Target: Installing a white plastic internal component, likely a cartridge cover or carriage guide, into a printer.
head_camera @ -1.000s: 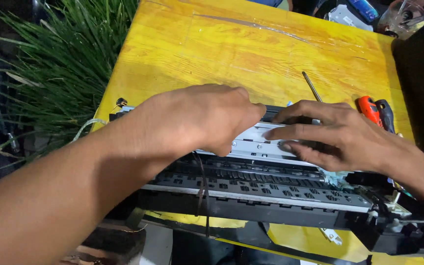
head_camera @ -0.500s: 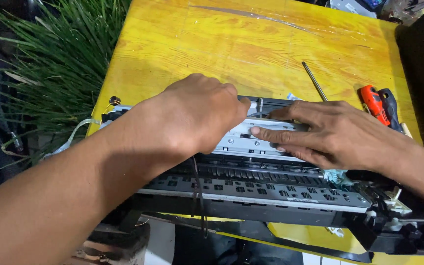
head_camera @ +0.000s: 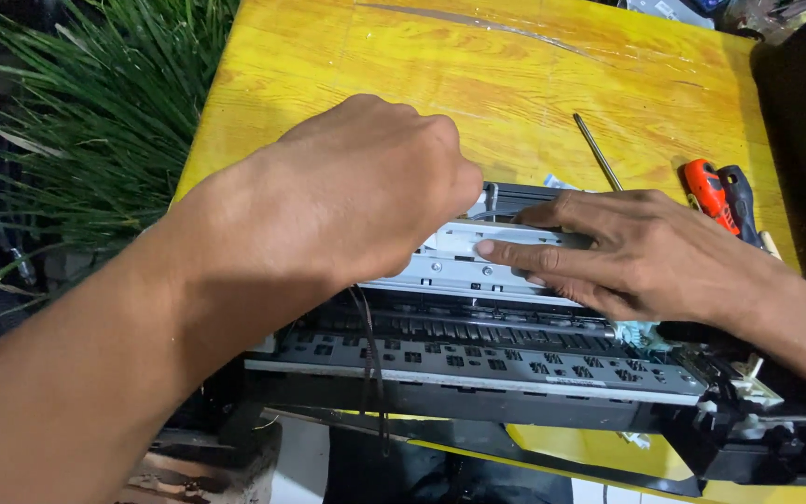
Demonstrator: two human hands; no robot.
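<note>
A dismantled printer assembly [head_camera: 478,364] lies at the yellow table's [head_camera: 328,75] near edge. The left hand [head_camera: 366,187] curls closed over its white plate [head_camera: 478,266]; the right hand [head_camera: 627,252] presses flat, fingers extended. At two o'clock lie a metal rod [head_camera: 597,151] and an orange-handled screwdriver [head_camera: 706,194].

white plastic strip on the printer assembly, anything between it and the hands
Nothing visible does. The right hand already lies flat on the white plastic strip, fingers stretched along it. The left hand covers its left end; whether its grip closes on the strip is hidden. The screwdriver lies apart on the yellow table.
</note>
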